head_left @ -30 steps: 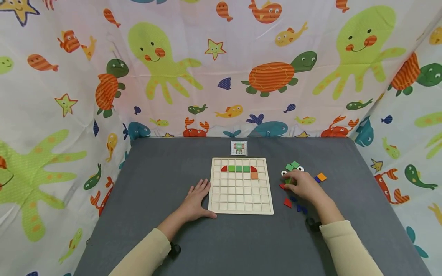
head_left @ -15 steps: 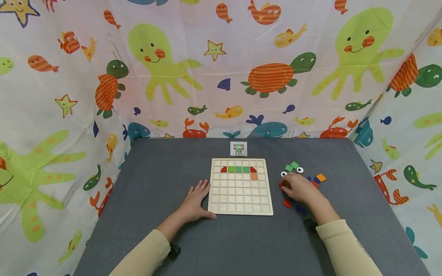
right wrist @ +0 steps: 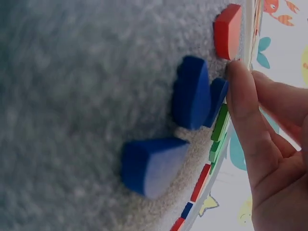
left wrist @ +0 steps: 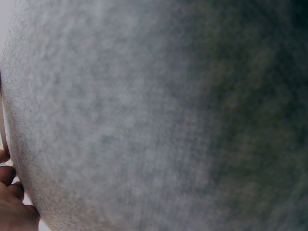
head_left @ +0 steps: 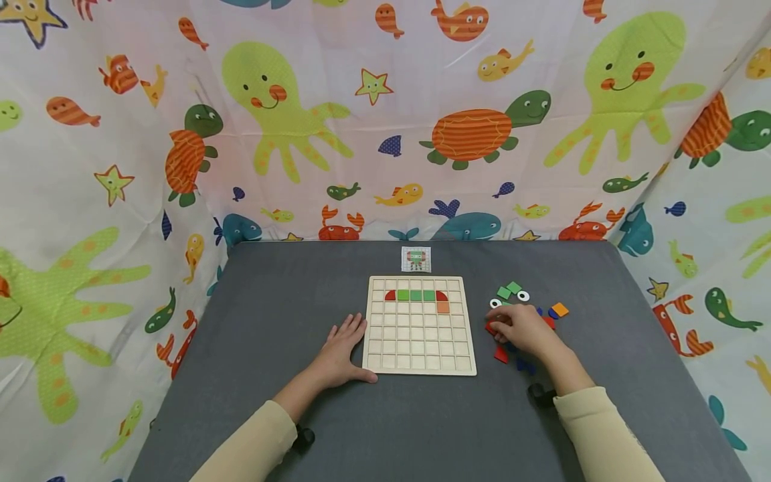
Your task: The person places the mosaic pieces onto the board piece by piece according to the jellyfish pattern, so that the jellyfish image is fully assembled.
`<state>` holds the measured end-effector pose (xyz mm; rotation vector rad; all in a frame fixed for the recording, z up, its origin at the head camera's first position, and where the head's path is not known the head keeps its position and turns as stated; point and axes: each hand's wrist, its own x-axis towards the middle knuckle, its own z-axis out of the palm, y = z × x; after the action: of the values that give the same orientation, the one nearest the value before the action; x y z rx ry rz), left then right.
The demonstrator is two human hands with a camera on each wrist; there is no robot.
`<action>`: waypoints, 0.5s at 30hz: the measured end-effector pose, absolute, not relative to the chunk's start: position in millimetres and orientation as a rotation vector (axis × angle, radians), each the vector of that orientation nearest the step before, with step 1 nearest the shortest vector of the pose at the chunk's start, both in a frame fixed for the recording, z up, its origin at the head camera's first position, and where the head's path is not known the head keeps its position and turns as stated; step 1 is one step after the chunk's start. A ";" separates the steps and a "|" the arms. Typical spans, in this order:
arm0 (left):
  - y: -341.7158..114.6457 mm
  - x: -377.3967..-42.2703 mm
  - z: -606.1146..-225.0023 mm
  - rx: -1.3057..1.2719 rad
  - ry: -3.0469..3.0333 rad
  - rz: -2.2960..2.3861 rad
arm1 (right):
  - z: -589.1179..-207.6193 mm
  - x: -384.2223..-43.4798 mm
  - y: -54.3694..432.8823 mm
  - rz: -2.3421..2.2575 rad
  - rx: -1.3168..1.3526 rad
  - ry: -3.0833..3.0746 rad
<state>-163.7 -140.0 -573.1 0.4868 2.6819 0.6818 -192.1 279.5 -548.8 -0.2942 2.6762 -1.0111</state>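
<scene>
My left hand (head_left: 343,349) lies with spread, straight fingers along the left edge of a wooden grid board (head_left: 415,346), its thumb at the front left corner. In the board's upper rows sit green squares (head_left: 415,295), red rounded corner pieces (head_left: 442,296) and an orange square (head_left: 443,307). Right of the board, my right hand (head_left: 525,327) pinches a small red piece (head_left: 490,328) between thumb and fingertips, close over the table. Another red piece (right wrist: 228,31) and several blue pieces (right wrist: 191,94) lie beside that hand in the right wrist view. The left wrist view shows mostly grey cloth.
A small picture card (head_left: 415,259) lies behind the board. Loose green squares (head_left: 514,287), white rings (head_left: 523,296) and an orange square piece (head_left: 560,309) lie beyond the right hand. The grey table (head_left: 289,288) meets a patterned curtain (head_left: 385,134).
My right hand has moved from over a green piece slightly toward me to the red piece, which now shows at its fingertips. The left hand and the board stay put.
</scene>
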 end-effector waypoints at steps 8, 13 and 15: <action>-140.0 -163.9 -573.2 0.484 2.686 0.682 | -543.1 -190.8 278.9 -0.836 -0.325 2.777; -140.4 -164.2 -574.5 0.486 2.685 0.679 | -541.7 -191.2 285.6 -0.693 -0.501 2.883; -140.3 -164.4 -574.7 0.487 2.684 0.676 | -542.0 -191.0 288.6 -0.672 -0.567 2.888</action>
<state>-164.4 -140.3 -574.7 0.4873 2.6844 0.6763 -191.0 288.6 -542.0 -0.5674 2.8881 -0.6718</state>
